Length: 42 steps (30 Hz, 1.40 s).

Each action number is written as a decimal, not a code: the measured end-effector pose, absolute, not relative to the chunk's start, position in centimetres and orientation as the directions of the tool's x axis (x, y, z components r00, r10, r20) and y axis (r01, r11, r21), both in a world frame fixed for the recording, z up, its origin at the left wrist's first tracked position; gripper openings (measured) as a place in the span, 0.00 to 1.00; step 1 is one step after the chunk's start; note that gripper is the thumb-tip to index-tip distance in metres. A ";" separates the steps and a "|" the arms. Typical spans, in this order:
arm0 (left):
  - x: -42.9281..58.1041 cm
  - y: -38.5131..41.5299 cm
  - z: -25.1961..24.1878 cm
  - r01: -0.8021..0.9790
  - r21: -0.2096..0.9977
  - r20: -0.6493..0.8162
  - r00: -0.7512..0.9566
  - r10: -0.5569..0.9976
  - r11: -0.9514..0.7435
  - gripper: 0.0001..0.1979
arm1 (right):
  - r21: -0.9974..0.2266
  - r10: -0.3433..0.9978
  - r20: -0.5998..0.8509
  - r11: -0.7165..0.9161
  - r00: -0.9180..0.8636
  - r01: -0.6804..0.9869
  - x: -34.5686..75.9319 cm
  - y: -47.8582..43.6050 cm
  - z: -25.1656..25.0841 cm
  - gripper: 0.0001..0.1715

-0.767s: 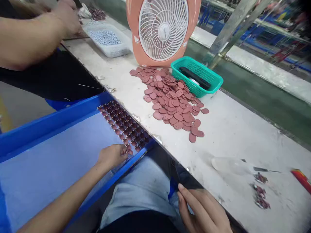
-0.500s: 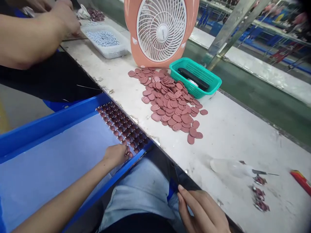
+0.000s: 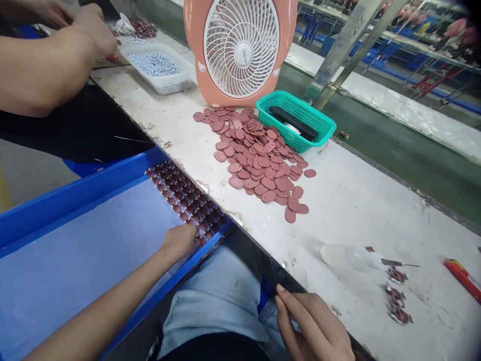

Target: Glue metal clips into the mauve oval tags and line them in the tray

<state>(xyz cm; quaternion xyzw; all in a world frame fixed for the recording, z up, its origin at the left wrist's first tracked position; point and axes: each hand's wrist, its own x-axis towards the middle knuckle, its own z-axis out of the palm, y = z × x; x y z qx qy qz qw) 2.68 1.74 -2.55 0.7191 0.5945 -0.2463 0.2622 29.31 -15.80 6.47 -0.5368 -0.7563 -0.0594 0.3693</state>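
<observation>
My left hand [image 3: 182, 241] is closed at the near end of the rows in a blue tray [image 3: 82, 183], its fingertips at a small reddish-brown part [image 3: 202, 240]. Hand and wrist partly cover the fingers. Beside it stand tight rows of small dark reddish-brown parts [image 3: 184, 193] with pale tips, set on the tray's light lining. My right hand [image 3: 315, 323] hovers over my lap by the table edge, thumb and fingers drawn together; whatever lies between them, if anything, is hidden. On the white table [image 3: 361, 200] is a heap of flat reddish oval pieces [image 3: 259, 160] with tiny holes.
An orange fan [image 3: 240, 50] stands behind the heap, next to a green basket [image 3: 296, 120] holding a black object. A clear bottle with a thin needle tip [image 3: 353, 256], small brown clusters [image 3: 398, 303] and a red-yellow packet [image 3: 462, 278] lie rightward. Another person's arm [image 3: 48, 70] works beside a white basket [image 3: 158, 67].
The view has shifted slightly, so the table things sit a little further left. My left hand stays at the end of the rows; my right hand has hardly moved.
</observation>
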 end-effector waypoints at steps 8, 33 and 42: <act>2.9 1.6 -2.5 0.986 0.106 -0.655 0.165 0.737 -0.127 0.16 | -0.296 0.767 0.615 0.438 -0.182 0.849 29.6 -15.6 6.7 0.15; 9.6 0.3 9.0 0.596 0.392 0.556 0.454 0.696 -0.701 0.11 | -0.611 0.659 0.477 -0.226 0.581 0.758 34.1 -14.5 8.0 0.35; 17.2 7.2 12.0 0.681 0.234 0.468 0.547 0.694 -0.694 0.25 | -0.577 0.783 0.368 -0.230 0.501 0.784 34.0 -13.1 7.2 0.44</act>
